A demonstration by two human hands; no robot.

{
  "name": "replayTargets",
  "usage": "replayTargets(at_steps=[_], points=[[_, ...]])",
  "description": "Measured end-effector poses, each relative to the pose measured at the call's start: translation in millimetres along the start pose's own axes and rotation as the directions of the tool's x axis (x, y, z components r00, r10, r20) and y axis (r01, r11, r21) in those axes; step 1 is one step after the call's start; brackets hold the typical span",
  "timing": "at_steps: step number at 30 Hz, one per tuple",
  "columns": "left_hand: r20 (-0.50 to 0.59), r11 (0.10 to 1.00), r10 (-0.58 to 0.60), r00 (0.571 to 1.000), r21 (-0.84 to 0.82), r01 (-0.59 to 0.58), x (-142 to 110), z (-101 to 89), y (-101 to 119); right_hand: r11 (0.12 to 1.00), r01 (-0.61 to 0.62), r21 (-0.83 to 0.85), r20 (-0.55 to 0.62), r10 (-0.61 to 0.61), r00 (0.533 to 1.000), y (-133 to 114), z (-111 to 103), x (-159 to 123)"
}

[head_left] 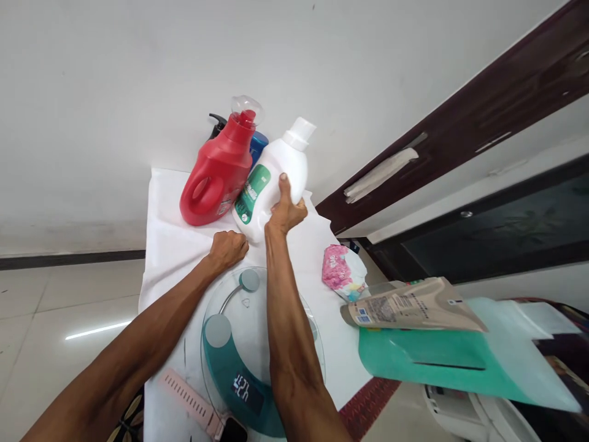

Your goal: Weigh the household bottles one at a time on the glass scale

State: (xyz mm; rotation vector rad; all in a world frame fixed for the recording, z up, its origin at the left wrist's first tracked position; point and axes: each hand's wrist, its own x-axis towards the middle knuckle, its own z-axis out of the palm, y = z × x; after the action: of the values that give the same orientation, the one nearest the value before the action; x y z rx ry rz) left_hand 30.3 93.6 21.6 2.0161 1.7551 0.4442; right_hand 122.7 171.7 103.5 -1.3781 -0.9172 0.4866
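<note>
My right hand is closed round the handle side of a white detergent bottle with a green label, thumb pointing up. The bottle's base is close to the white cloth; whether it touches is unclear. My left hand is a fist low over the cloth, beside the bottle's base; its palm side is hidden. A red detergent bottle with a clear cap stands left of the white one. Nearer me lies a round glass scale with a lit display, partly covered by my right forearm.
Behind the bottles are a black pump top and a blue container, against the wall. At right are a pink-and-white packet, a beige tube and a green bottle. A pink-strapped smartwatch lies at the near edge.
</note>
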Motion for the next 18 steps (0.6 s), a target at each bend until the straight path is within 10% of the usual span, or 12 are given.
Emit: replayTargets(at_steps=[9, 14, 18], points=[[0.035, 0.985, -0.002, 0.999, 0.175, -0.005, 0, -9.7, 3, 0.933, 0.176, -0.313, 0.220, -0.109, 0.969, 0, -21, -24], [0.038, 0.984, 0.005, 0.999, 0.177, -0.011, -3, -12.9, 3, 0.853, 0.188, -0.487, 0.140, -0.136, 0.981, 8, -92, 15], [0.042, 0.985, 0.010, 0.999, 0.173, -0.017, -3, -13.7, 5, 0.559, 0.019, -0.829, -0.004, -0.039, 0.999, 27, -157, 68]])
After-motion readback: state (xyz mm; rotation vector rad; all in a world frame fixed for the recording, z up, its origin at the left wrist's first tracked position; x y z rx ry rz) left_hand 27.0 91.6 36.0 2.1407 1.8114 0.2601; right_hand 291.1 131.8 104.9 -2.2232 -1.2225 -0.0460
